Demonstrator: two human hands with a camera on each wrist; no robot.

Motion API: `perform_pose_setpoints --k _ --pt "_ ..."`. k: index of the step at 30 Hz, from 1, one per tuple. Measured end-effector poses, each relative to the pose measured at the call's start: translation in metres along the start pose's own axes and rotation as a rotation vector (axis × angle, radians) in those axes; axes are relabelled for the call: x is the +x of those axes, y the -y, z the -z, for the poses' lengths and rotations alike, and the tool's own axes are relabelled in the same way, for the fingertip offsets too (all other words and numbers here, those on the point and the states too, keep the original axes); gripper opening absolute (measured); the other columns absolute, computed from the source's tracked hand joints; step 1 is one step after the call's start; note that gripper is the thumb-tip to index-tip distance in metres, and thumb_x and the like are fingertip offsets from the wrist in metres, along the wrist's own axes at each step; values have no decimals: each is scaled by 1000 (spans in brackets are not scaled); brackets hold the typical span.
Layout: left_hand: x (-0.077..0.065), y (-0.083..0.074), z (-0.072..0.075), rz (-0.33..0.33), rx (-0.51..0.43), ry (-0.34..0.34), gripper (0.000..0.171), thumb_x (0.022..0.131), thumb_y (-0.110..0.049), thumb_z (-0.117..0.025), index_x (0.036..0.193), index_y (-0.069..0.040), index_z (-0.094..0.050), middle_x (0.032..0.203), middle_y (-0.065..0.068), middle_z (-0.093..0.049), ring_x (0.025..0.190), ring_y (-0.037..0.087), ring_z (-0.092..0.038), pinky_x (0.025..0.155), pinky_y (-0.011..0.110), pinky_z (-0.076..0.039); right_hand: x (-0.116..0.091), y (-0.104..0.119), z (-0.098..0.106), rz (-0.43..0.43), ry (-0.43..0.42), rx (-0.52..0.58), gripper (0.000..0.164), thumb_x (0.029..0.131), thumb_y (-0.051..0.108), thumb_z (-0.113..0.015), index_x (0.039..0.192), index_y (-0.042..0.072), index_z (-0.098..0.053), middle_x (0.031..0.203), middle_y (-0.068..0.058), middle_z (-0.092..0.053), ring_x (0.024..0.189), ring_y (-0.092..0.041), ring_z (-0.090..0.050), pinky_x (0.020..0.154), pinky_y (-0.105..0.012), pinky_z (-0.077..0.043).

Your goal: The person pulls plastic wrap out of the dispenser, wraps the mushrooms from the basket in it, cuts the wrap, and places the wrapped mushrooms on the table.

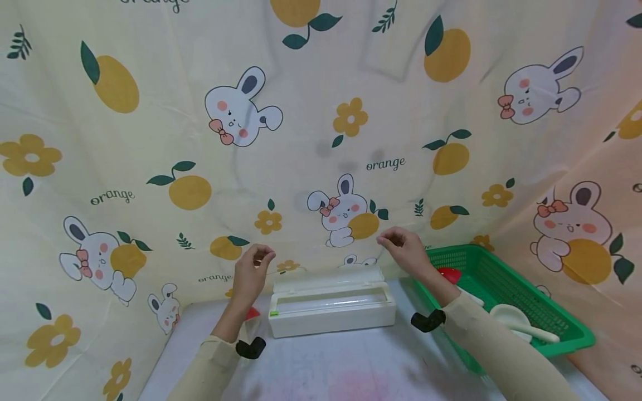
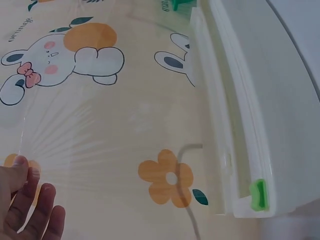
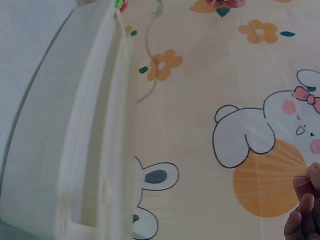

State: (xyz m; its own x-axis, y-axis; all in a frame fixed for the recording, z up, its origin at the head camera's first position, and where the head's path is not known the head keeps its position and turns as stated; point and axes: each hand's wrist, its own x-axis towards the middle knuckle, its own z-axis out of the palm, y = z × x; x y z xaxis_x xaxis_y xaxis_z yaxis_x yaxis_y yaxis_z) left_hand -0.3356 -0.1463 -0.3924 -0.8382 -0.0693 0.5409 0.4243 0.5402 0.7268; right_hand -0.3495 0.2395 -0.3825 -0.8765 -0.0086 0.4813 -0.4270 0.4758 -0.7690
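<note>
A white cling film dispenser lies lengthwise on the table with its lid raised. Clear cling film stretches above it, with creases fanning out from the fingertips in the left wrist view. My left hand pinches one corner of the film between thumb and forefinger, up and left of the dispenser. On the other side, my right hand pinches the film too, its folds gathering at the thumb in the right wrist view. A green slider sits at the dispenser's left end.
At the right stands a green basket holding a white ladle and a red item. Something with a red top is partly hidden behind my left wrist. A patterned cloth hangs close behind the table.
</note>
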Motion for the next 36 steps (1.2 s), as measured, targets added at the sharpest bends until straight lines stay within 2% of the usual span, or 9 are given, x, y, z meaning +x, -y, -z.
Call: perform_pose_setpoints --k 8,15,19,28,33,36 --pt "-1 -5 2 -20 -53 -40 16 98 -27 -65 110 -17 -64 104 -1 -67 95 16 -60 88 34 -50 4 8 4 21 -19 0 20 96 30 -68 108 13 -70 104 -6 -69 89 -30 -60 74 -20 -54" --pt "-1 -9 3 -52 -84 -83 18 98 -30 -65 111 -18 -64 103 -4 -67 94 13 -59 85 25 -50 10 13 7 66 -38 16 20 97 30 -67 107 12 -70 101 -7 -69 87 -25 -58 72 -19 -52" --pt "-1 -14 5 -76 -107 -94 19 98 -30 -65 111 -17 -64 103 -2 -67 94 14 -59 84 25 -49 11 16 9 85 -47 28 22 97 30 -67 107 11 -70 102 -8 -69 87 -25 -58 72 -19 -52" --pt "5 -19 8 -81 -87 -119 18 97 -29 -66 110 -16 -65 103 -2 -69 95 13 -60 87 27 -49 13 25 12 96 -68 9 25 96 33 -67 107 11 -70 101 -7 -68 87 -25 -58 70 -19 -51" --pt "5 -22 12 -72 -109 -108 18 98 -29 -65 111 -18 -65 104 -3 -68 91 14 -64 82 23 -52 13 27 13 132 -88 -17 26 97 34 -66 107 10 -70 102 -6 -68 93 -21 -59 79 -21 -50" --pt "3 -24 14 -60 -123 -92 17 98 -30 -65 111 -20 -64 106 -4 -67 87 14 -68 78 22 -54 9 29 13 148 -84 -9 26 97 32 -66 108 10 -70 104 -5 -69 97 -19 -62 87 -19 -50"
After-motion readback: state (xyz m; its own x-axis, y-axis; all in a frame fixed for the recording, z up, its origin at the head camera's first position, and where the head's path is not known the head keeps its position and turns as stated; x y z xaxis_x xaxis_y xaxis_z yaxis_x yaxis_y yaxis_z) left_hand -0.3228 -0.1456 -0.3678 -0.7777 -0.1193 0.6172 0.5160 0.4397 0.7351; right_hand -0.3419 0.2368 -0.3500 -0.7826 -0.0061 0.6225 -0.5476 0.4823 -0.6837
